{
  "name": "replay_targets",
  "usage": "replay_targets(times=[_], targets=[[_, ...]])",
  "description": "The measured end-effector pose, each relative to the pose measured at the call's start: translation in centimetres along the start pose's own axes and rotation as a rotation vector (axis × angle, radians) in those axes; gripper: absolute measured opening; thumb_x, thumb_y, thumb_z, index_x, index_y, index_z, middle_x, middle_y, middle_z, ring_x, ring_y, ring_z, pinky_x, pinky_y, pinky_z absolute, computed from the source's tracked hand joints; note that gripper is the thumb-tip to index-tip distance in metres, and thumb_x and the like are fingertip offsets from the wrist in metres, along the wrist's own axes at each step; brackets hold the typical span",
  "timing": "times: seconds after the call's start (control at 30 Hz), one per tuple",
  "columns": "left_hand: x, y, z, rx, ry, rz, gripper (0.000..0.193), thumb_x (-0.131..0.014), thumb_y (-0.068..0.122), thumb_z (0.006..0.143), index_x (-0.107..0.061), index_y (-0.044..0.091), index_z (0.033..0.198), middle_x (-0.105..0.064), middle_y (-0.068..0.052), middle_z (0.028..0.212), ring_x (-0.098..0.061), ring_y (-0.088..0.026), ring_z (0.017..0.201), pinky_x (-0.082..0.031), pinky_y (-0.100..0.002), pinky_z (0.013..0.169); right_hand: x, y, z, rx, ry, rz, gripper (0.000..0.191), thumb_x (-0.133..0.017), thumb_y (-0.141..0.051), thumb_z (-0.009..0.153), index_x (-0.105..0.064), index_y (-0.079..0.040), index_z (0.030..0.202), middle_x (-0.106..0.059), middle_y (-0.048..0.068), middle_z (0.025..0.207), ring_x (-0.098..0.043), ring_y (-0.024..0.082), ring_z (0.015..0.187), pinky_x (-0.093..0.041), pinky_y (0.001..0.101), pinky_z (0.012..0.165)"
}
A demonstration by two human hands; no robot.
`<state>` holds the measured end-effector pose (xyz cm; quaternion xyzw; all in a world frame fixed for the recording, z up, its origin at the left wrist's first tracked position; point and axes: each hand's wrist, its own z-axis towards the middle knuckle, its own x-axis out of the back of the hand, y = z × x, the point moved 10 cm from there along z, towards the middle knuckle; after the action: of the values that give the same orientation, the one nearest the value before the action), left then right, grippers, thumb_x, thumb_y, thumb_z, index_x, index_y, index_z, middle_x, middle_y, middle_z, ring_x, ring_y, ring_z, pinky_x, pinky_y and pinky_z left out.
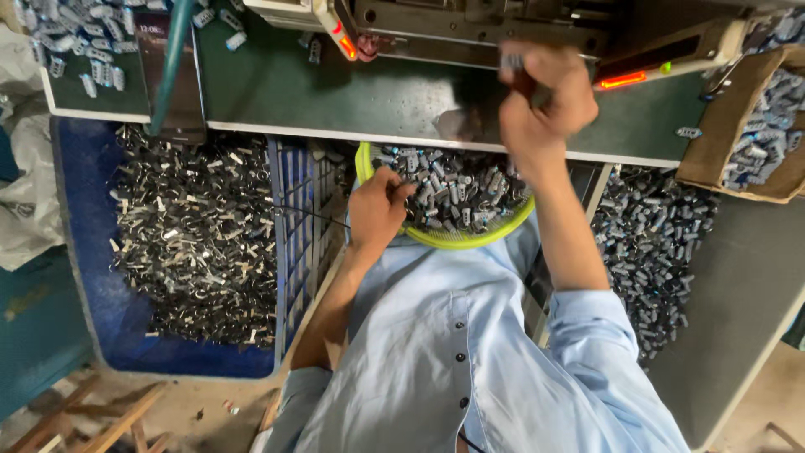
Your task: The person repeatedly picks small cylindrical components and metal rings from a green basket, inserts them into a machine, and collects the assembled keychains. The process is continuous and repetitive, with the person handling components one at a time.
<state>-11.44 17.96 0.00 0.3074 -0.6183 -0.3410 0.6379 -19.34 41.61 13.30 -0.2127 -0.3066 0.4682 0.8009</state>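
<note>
Left hand (pixel 377 210) is digging with curled fingers into the yellow-green basket (pixel 470 239) of small metal parts (pixel 457 189) at the bench's near edge, right hand (pixel 545 96) pinching one part (pixel 511 60) up by the machine (pixel 470 29), so I'd feed it in squarely.

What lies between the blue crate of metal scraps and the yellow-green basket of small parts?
In the head view, the left hand sits between the blue crate and the yellow-green basket, resting at the basket's left edge, fingers among the small grey parts.
</note>
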Motion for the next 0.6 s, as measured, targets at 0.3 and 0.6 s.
replay_targets(times=[0.3, 0.6], targets=[[-0.7, -2.1, -0.6, 0.149, -0.072, -0.222, 0.016, -0.077, 0.007, 0.087, -0.062, 0.003, 0.089, -0.071, -0.010, 0.074, -0.068, -0.021, 0.066, -0.050, -0.035, 0.058, -3.9, 5.0, 4.4, -0.119, -0.114, -0.103, 0.024, -0.061, 0.013, 0.086, -0.064, -0.002, 0.105, -0.075, 0.009, 0.096, -0.076, 0.027, 0.087, -0.059, 0.0384, 0.079], [-4.6, -2.3, -1.7, 0.304, -0.247, -0.950, 0.008, -0.061, -0.005, 0.095, -0.057, 0.001, 0.094, -0.074, -0.009, 0.087, -0.070, -0.013, 0.081, -0.054, -0.026, 0.077, 0.3, -4.4, -1.1, 0.113, -0.157, -0.261, 0.018, -0.064, 0.012, 0.074, -0.066, -0.004, 0.083, -0.074, 0.013, 0.103, -0.068, 0.031, 0.102, -0.049, 0.0434, 0.090]])
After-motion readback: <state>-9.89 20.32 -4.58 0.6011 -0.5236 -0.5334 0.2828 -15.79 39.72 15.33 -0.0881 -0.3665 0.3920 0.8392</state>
